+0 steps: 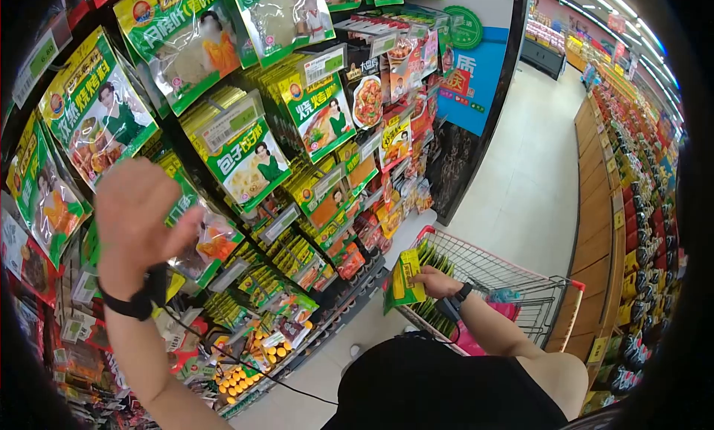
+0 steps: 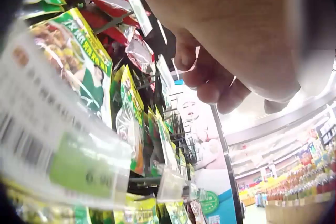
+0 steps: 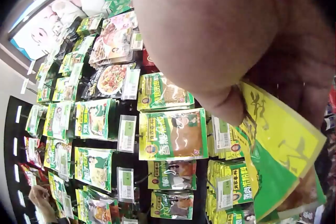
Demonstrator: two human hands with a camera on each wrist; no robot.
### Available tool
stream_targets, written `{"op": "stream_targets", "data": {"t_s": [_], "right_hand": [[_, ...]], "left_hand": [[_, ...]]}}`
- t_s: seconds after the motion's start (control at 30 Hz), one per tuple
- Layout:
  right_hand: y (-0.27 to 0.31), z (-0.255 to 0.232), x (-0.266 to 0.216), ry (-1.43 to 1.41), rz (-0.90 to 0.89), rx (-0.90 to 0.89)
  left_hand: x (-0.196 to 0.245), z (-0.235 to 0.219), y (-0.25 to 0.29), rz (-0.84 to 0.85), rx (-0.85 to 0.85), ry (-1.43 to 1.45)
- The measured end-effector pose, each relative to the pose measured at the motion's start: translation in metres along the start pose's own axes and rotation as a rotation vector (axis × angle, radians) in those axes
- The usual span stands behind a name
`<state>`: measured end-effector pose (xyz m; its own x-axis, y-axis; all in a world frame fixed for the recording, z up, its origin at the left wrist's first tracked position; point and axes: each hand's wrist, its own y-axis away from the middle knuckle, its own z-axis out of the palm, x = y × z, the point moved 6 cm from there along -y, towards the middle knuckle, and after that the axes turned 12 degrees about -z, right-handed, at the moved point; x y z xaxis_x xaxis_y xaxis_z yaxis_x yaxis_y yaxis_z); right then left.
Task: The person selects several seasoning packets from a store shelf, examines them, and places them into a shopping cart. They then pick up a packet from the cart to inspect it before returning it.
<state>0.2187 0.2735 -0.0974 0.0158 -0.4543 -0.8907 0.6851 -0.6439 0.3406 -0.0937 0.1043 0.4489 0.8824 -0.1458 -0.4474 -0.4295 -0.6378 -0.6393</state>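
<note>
Gripping one packet (image 1: 405,279), not yet set down, right hand (image 1: 440,283) by the cart (image 1: 513,260); left hand (image 1: 141,210) loosely bent, empty, near hanging packets (image 1: 100,106).

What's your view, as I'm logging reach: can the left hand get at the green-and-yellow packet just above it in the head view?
Probably yes: the left hand is raised close by, seemingly empty, and the packet's printed front is largely uncovered.
</note>
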Motion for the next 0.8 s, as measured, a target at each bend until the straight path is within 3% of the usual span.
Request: {"op": "stream_targets", "data": {"t_s": [0.13, 0.17, 0.2, 0.27, 0.33, 0.4, 0.5, 0.6, 0.73, 0.8], "right_hand": [[-0.002, 0.002, 0.002, -0.047, -0.078, -0.023], [0.004, 0.012, -0.009, -0.094, -0.071, -0.017], [0.004, 0.010, -0.007, -0.087, -0.063, -0.011], [0.000, 0.006, -0.003, -0.071, -0.050, 0.000], [-0.001, 0.004, -0.001, -0.073, -0.055, -0.009], [-0.008, -0.005, 0.009, -0.056, -0.069, -0.009], [-0.009, -0.004, 0.009, -0.109, -0.050, -0.077], [-0.004, 0.006, -0.004, -0.085, -0.053, -0.108], [0.001, 0.009, -0.006, -0.101, -0.023, -0.093], [-0.001, 0.009, -0.004, -0.100, -0.026, -0.112]], "left_hand": [[-0.025, -0.037, -0.014, 0.000, 0.045, -0.060], [-0.033, -0.046, -0.015, 0.023, 0.152, -0.117], [-0.058, -0.051, -0.015, -0.124, -0.034, -0.161], [-0.092, -0.069, -0.018, -0.173, -0.085, -0.287], [-0.156, -0.082, 0.001, -0.326, -0.002, -0.308], [-0.152, -0.093, -0.008, -0.339, 0.205, -0.279], [-0.091, -0.125, -0.061, -0.092, 0.087, -0.479], [-0.098, -0.139, -0.064, 0.103, 0.223, -0.407], [-0.075, -0.136, -0.066, 0.066, 0.105, -0.465], [-0.086, -0.135, -0.060, 0.001, 0.101, -0.437]]}}
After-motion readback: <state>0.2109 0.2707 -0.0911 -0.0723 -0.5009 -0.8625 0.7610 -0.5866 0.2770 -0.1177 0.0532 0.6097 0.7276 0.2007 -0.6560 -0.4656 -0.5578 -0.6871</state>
